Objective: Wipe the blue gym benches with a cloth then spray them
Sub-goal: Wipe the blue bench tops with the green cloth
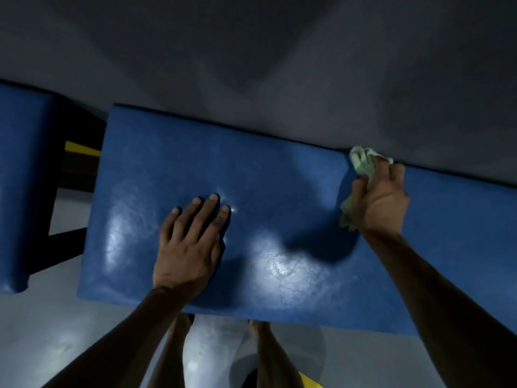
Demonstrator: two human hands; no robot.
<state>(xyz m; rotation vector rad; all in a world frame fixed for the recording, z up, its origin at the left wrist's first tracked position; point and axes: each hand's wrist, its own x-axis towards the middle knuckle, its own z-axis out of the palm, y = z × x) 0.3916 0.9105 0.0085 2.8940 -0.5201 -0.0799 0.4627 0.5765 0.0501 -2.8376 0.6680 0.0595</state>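
1. A person is leaning over a blue bench [279,219], seen from a head-worn camera looking straight down at both hands.
2. The right hand [379,200] is clenching around a pale green cloth [362,161], with bunched ends sticking out past the fingers and below the heel of the hand.
3. That hand is pressing the cloth against the pad at its far edge, so the cloth is lying right on the bench's back rim.
4. The left hand [193,242] is lying flat and open on the pad, fingers spread slightly, holding nothing and apparently bracing the body.
5. The two hands are sitting well apart, with a glossy, possibly damp patch of pad between them and nearer the person.
6. A second bench [22,177] is standing beyond the left hand, separated by a gap showing a dark frame with a yellow part [81,149].
7. No spray bottle is showing anywhere in view.
8. Judging from this, the wiping step is in hand and the spraying is not yet begun.
9. The next move is probably calling for drawing the cloth along the pad on the far side of the right hand, keeping firm downward pressure.
10. The second bench is likely needing the same wipe afterwards.
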